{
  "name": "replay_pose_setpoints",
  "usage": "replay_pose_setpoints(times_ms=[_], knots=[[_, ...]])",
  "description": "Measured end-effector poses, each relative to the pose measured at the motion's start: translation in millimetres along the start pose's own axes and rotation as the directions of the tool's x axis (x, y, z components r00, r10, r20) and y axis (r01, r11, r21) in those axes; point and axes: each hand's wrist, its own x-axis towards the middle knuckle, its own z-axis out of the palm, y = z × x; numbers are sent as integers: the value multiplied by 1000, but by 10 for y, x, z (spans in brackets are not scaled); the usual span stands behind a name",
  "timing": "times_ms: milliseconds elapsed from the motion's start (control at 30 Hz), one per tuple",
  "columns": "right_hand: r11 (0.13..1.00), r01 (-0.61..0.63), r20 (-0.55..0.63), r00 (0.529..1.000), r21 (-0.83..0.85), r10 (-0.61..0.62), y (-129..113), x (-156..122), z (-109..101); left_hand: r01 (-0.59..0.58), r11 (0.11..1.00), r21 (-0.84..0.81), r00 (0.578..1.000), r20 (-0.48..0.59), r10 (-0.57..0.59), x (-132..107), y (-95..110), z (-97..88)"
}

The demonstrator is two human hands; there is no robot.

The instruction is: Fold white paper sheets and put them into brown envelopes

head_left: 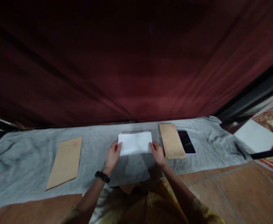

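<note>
Between my two hands is a white sheet of paper (135, 143), folded or stacked into a wide rectangle. My left hand (113, 154) pinches its left edge, thumb on top. On the opposite edge, my right hand (157, 153) grips it the same way. Just right of my right hand lies a stack of brown envelopes (173, 140). Farther left, a brown envelope (66, 160) rests flat and apart from my left hand. A grey cloth (96, 140) spreads beneath all of these.
A smartphone (187, 142) with a dark screen lies beside the envelope stack. Behind the cloth hangs a dark red curtain (136, 71). Brown floor tiles (238, 189) show in front, and a dark bar (250, 93) slants along the right.
</note>
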Motion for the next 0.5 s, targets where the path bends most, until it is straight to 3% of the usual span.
replay_pose_setpoints(times_ms=[100,167,233,300,367,433,500], knots=[[994,10,93,995,106,-20,35,-35,-58,103,974,-202,973,222,-57,-47,-45,-68],[978,27,241,967,206,-77,83,-102,-167,180,955,-234,914,399,-74,-138,-125,-191],[967,47,405,902,250,-148,147,-193,-303,183,969,-164,849,524,-72,-241,-226,-343],[969,143,525,819,201,-230,216,-292,-419,48,990,-134,781,623,47,-328,-318,-467],[944,317,562,766,92,-312,278,-385,-480,-156,983,-95,707,684,179,-390,-376,-522],[889,457,559,741,-16,-371,321,-459,-487,-364,931,-19,642,719,266,-431,-396,-509],[853,516,543,738,-74,-400,337,-503,-467,-484,874,45,617,726,304,-455,-390,-461]])
